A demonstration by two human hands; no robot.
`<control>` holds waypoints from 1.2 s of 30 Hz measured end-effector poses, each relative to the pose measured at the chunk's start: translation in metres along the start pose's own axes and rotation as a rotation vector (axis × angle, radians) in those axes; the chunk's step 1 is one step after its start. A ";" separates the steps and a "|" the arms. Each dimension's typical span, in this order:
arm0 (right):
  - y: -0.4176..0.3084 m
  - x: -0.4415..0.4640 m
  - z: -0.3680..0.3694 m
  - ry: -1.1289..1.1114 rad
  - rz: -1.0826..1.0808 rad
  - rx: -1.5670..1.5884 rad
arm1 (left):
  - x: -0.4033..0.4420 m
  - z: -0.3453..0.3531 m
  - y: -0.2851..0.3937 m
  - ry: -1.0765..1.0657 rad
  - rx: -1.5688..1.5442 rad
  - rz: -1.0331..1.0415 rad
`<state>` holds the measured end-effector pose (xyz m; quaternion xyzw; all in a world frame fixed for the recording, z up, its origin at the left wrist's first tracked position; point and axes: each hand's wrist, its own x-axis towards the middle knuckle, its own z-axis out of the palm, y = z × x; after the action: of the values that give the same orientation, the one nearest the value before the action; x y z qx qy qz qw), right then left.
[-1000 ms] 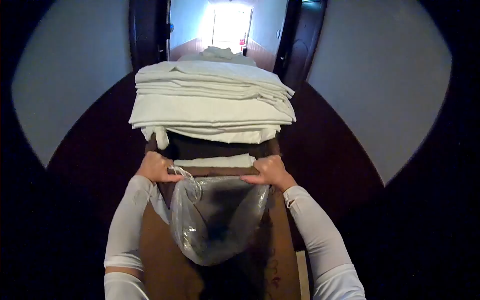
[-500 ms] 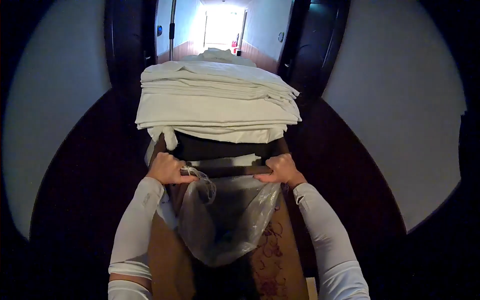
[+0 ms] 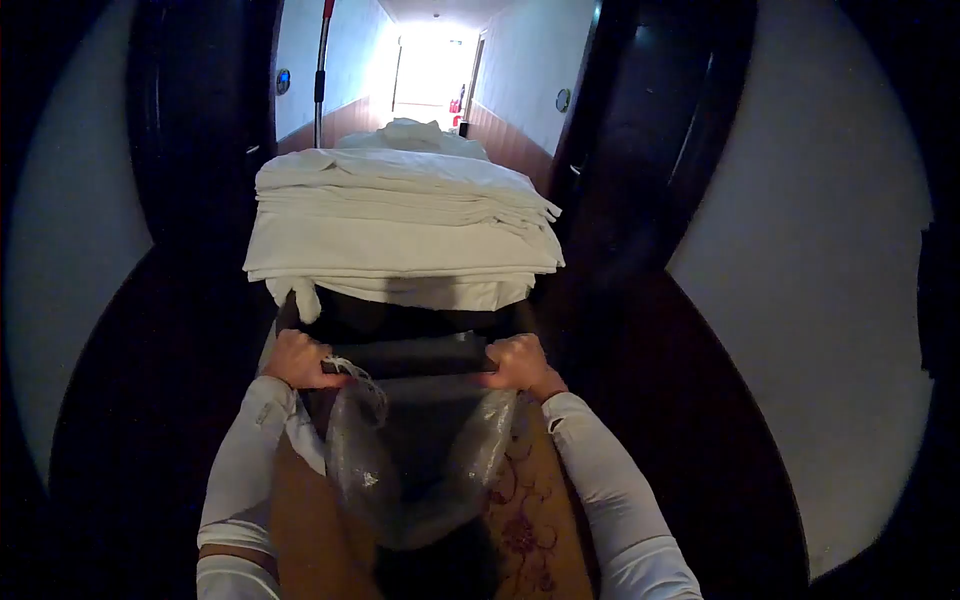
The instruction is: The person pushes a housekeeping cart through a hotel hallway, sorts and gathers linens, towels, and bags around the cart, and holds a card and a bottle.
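**Both hands on the bar, linen high ahead**

Left hand [image 3: 297,360] and right hand [image 3: 520,362]: both wrapped round the dark handle bar [image 3: 408,366], one near each end, thumbs pointing inward. Fingertips out of sight; grip looks firm. White sleeves [image 3: 620,505] on both arms, elbows slightly bent.

At the left thumb, loose pale plastic strands [image 3: 374,395]. Clear plastic bag [image 3: 365,472] hangs below the bar, between the forearms, mouth open. Under it, a tan floor strip [image 3: 522,535] with a red floral pattern.

Beyond the bar, the cart [image 3: 415,320] carries a tall stack of folded white linen [image 3: 400,235], somewhat ragged at its right edge. More white cloth [image 3: 415,137] lies behind. Upright pole [image 3: 320,100] at the far left.

Step appears to be wheeling the load down the corridor. Best done, I judge, with even pressure from both palms, so the cart tracks straight between the left door [image 3: 200,110] and right door [image 3: 655,110]. Go gently: the stack could slide, and it blocks the floor just ahead. Keep strands off the fingers, knees off the bag.
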<state>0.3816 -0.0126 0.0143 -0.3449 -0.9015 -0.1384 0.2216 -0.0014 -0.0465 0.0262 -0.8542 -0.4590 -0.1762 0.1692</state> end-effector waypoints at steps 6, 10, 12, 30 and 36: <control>0.002 -0.005 0.008 -0.019 0.009 -0.042 | -0.003 0.001 0.003 0.021 0.023 0.009; 0.005 -0.009 0.012 -0.121 0.116 0.000 | -0.004 0.008 0.003 0.051 0.073 0.009; -0.003 -0.009 0.002 -0.151 0.115 -0.034 | -0.005 0.004 0.006 -0.017 0.070 -0.033; 0.002 -0.001 -0.002 0.123 -0.089 0.044 | -0.002 -0.004 0.010 -0.161 -0.004 -0.041; 0.009 -0.009 0.010 0.162 -0.048 0.023 | 0.000 -0.001 0.011 -0.075 -0.038 -0.030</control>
<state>0.3909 -0.0068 0.0017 -0.3084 -0.8902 -0.1608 0.2942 0.0078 -0.0526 0.0261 -0.8562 -0.4745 -0.1555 0.1328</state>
